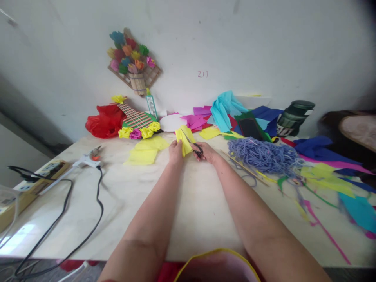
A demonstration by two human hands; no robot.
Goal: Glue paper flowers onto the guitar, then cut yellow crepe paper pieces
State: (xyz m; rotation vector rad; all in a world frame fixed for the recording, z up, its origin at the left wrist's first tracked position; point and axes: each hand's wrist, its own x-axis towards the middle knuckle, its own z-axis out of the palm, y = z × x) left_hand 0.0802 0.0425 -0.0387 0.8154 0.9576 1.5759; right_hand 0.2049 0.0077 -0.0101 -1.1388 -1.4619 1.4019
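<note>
In the middle of the table, my left hand is closed on the lower left edge of a piece of yellow crepe paper. My right hand grips a pair of scissors with black handles, fingers round the loops. The blades point up and left and lie against the yellow paper. From here I cannot tell whether the blades are apart. More flat yellow crepe paper lies on the table left of my left hand.
A glue gun with a black cord and a power strip lie on the left. Behind are a paper-flower craft, a glue bottle and a white disc. Purple string, coloured paper scraps and a dark green jar occupy the right.
</note>
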